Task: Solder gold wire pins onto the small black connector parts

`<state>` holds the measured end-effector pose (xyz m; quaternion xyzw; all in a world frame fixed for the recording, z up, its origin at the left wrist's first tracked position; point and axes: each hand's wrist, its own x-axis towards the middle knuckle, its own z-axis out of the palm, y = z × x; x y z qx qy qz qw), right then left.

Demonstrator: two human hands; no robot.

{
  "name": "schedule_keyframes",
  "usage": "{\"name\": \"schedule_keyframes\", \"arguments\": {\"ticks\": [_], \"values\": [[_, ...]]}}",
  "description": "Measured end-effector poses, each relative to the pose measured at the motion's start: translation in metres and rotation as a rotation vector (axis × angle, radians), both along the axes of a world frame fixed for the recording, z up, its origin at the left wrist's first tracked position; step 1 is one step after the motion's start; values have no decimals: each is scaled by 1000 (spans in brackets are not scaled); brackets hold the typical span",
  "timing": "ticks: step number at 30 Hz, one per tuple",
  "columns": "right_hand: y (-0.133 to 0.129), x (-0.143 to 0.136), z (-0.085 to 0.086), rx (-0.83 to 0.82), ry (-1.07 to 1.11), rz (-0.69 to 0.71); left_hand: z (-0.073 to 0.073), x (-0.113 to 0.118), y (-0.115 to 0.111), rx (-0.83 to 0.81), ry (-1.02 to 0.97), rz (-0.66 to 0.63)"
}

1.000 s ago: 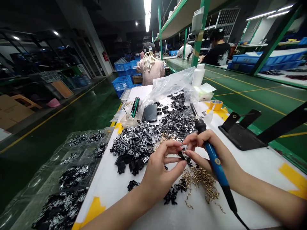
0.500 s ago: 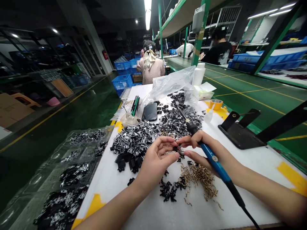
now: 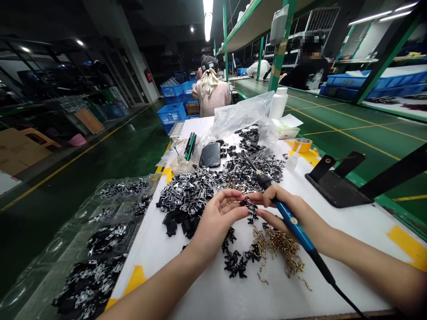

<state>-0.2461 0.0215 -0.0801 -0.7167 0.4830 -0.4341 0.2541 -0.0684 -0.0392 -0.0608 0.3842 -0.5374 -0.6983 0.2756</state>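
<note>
My left hand (image 3: 218, 222) and my right hand (image 3: 293, 213) meet over the white tabletop (image 3: 347, 266), fingertips pinching a small black and silver part (image 3: 250, 207) between them. A blue soldering iron (image 3: 290, 218) also rests in my right hand, its tip pointing up and away over the heap. Behind my hands lies a large pile of black and silver parts (image 3: 190, 191). Small brass-coloured bent pieces (image 3: 283, 249) lie just below my right hand, with small black pieces (image 3: 235, 264) to their left.
A black phone (image 3: 210, 154), pens (image 3: 190, 146), plastic bag (image 3: 238, 115) and white bottle (image 3: 279, 102) stand farther back. Yellow tape (image 3: 302, 145) and a black metal stand (image 3: 340, 182) are at right. Clear trays (image 3: 78, 235) of parts sit left. Other people sit beyond.
The small part between my fingertips shows more clearly now. The iron has tilted slightly and shifted a little left with my right hand. The whole view has shifted slightly.
</note>
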Motion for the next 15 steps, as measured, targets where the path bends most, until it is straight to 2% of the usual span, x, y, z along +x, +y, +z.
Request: {"name": "schedule_keyframes", "arguments": {"ticks": [3, 7, 10, 15], "values": [[-2, -1, 0, 22, -39, -45, 1, 1, 1, -70, -23, 5], [-1, -1, 2, -33, -34, -134, 0, 0, 9, -337, -63, 10], [2, 1, 2, -110, 32, -140, -2, -1, 13, -495, -94, 13], [4, 4, 0, -183, 115, -123, -7, -1, 12, -533, -126, 14]]}}
